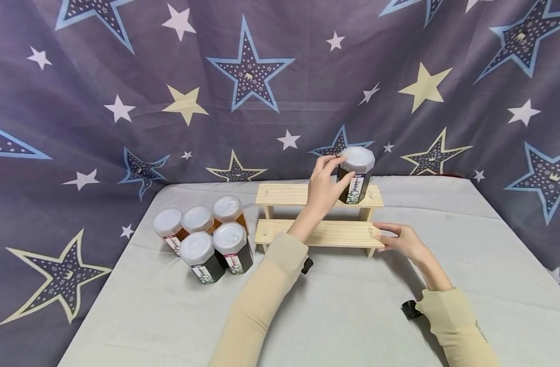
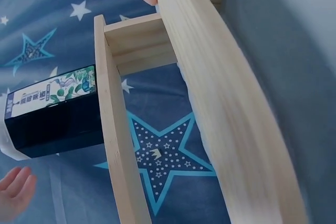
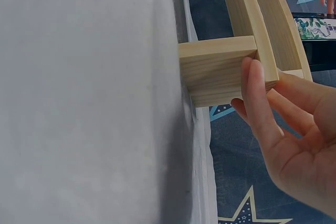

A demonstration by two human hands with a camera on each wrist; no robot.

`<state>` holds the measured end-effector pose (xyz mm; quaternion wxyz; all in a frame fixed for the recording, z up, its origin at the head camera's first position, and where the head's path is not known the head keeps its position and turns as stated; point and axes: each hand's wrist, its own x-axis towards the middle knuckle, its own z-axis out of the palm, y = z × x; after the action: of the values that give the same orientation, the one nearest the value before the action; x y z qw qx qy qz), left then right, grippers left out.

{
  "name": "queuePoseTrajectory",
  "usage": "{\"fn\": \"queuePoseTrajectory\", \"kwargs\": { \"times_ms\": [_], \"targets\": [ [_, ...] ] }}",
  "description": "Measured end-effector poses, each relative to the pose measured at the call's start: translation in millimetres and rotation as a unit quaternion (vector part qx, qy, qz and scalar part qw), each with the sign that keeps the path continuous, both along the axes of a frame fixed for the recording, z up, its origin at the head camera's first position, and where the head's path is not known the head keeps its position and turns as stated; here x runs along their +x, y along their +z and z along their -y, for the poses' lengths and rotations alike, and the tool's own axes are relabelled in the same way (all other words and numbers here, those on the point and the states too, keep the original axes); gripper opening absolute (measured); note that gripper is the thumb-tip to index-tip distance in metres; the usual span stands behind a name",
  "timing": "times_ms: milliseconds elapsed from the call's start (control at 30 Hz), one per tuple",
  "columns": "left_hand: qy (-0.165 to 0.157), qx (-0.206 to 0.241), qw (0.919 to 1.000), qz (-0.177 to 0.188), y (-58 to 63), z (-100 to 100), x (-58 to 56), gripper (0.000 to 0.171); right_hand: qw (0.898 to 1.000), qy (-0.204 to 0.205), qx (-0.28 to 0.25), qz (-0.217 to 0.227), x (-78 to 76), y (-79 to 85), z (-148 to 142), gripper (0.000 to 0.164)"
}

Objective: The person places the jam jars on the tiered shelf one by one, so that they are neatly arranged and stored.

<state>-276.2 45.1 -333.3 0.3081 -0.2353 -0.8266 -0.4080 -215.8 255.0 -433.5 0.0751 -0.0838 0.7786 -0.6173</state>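
We see the left hand (image 1: pixel 323 187) up at the dark, faceted jar with a frosted white lid and a white, green-leafed label (image 1: pixel 359 176). Its fingers are extended and relaxed, grasping nothing; the left wrist view shows a gap between its fingertips and the lid. That jar stands upright on the upper shelf, near the right end, of the two-tier stand of pale, light-grained wood (image 1: pixel 335 233).

We see the right hand (image 1: pixel 406 242) gripping the right end of the stand's lower shelf; the right wrist view shows its fingers and thumb pinched about the board's corner.

Left of the stand we have five more upright, frosted-lidded jars, clustered close together: three amber-brown faceted jars (image 1: pixel 198 218) behind, two dark faceted jars with white labels (image 1: pixel 234 250) in front. Stand and cluster sit on the bench covered in pale grey cloth (image 1: pixel 353 306). Behind it we get a dusky purple fabric backdrop (image 1: pixel 307 61) printed with blue, yellow and white stars. Both arms wear beige sleeves (image 1: pixel 261 300).
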Motion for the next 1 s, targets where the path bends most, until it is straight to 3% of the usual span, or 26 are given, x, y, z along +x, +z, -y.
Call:
{"fn": "queuePoseTrajectory", "kwargs": {
  "times_ms": [200,433,833,1000],
  "targets": [
    [-0.013,0.008,0.9998,-0.013,-0.7,7.9,8.0,0.03,1.0,-0.001,0.001,0.0,0.3,-0.8,-0.3,0.045],
    [-0.038,-0.009,0.999,0.019,1.0,21.5,20.0,0.03,1.0,-0.002,0.011,0.003,-0.7,-1.8,-1.1,0.045],
    [-0.062,-0.029,0.9973,0.027,1.2,48.9,41.6,0.032,1.0,-0.002,0.016,0.01,-0.6,-1.0,0.0,0.047],
    [-0.066,-0.039,0.9959,0.048,2.9,59.1,50.9,0.032,1.0,-0.003,0.015,0.011,0.0,-0.4,0.3,0.047]
  ]
}}
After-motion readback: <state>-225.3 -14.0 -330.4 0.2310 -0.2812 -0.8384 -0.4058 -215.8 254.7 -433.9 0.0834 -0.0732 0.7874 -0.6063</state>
